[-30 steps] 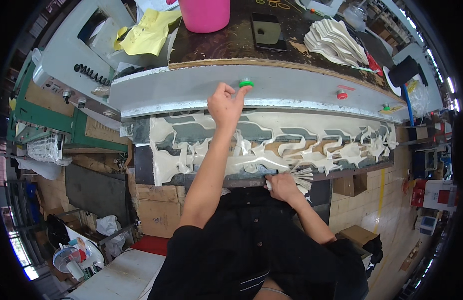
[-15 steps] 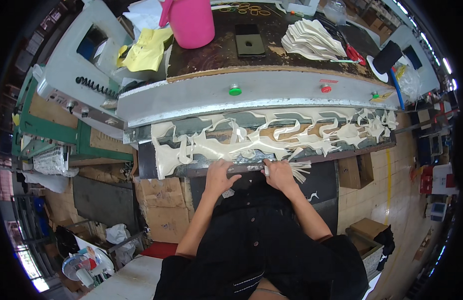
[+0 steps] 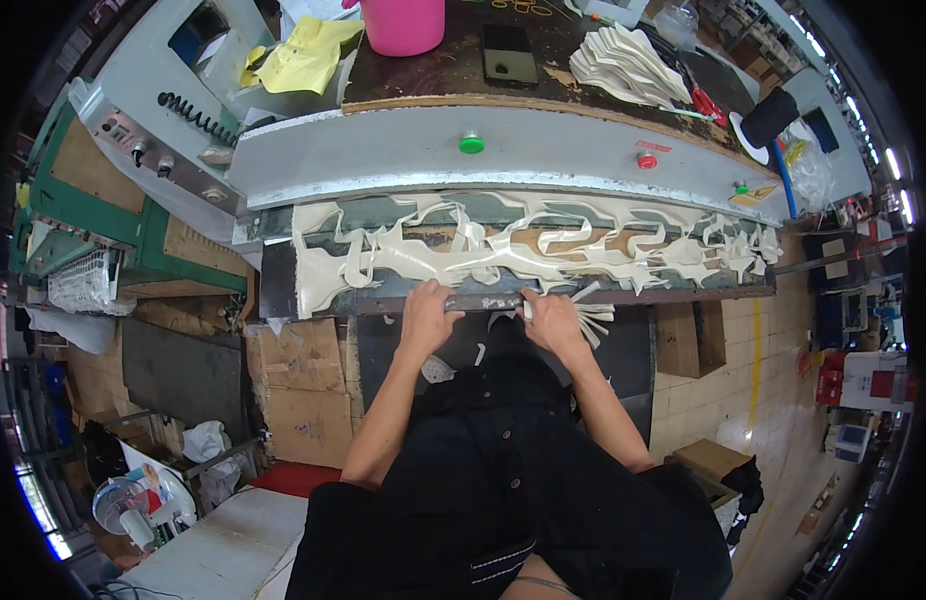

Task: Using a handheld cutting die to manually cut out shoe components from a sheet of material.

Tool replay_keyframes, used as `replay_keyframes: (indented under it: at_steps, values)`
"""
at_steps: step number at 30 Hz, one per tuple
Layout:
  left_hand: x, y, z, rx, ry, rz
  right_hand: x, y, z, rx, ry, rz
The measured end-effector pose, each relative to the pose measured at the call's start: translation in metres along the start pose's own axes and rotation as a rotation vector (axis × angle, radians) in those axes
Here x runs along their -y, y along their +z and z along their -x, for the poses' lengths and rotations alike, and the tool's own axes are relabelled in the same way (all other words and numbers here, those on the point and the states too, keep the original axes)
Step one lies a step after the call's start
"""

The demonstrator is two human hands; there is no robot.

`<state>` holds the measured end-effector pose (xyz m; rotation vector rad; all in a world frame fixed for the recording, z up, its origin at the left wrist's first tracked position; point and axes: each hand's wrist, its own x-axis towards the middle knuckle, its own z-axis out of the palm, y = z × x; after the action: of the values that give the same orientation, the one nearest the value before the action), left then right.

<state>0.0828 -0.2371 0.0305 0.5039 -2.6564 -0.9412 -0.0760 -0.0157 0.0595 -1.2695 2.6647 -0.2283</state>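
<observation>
A cream sheet (image 3: 415, 262) riddled with cut-out holes, some of its strips curled up, lies along a long dark tray (image 3: 280, 282) below the grey beam of a machine. My left hand (image 3: 426, 318) is closed over the tray's front edge, fingers on top and thumb pointing right. To its right, my right hand (image 3: 555, 324) is closed round a bundle of thin cream strips (image 3: 595, 322) and rests against the same edge. The strips fan out to the right of that hand. Part of the bundle is hidden by my fingers.
The grey beam (image 3: 363, 150) carries a green button (image 3: 471, 143) and a red button (image 3: 647, 160). On top are a pink container (image 3: 403, 25), a phone (image 3: 509, 58), stacked cream pieces (image 3: 628, 65) and yellow material (image 3: 301, 55). A cardboard box (image 3: 691, 335) stands at right below the tray.
The view has shifted, so the machine and tray sit higher in the picture. More floor shows between my body and the tray. Both hands keep their hold at the tray's edge.
</observation>
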Motion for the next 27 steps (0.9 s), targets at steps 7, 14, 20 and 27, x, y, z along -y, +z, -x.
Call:
replay_keyframes:
  at_steps: [7, 14, 20, 27]
  values:
    - [0.002, -0.005, 0.032, 0.121, -0.012, -0.009, -0.004, -0.015, 0.027, 0.249, -0.022, -0.075]
    - [-0.024, -0.005, -0.077, 0.222, 0.094, 0.234, -0.042, -0.052, 0.011, 0.268, -0.009, -0.596]
    - [-0.011, 0.082, -0.183, -0.102, 0.315, -0.274, -0.033, -0.033, -0.079, 0.074, 0.31, -0.204]
    - [0.0, 0.079, -0.166, 0.174, 0.316, 0.057, -0.055, 0.046, -0.094, -0.024, 0.426, -0.221]
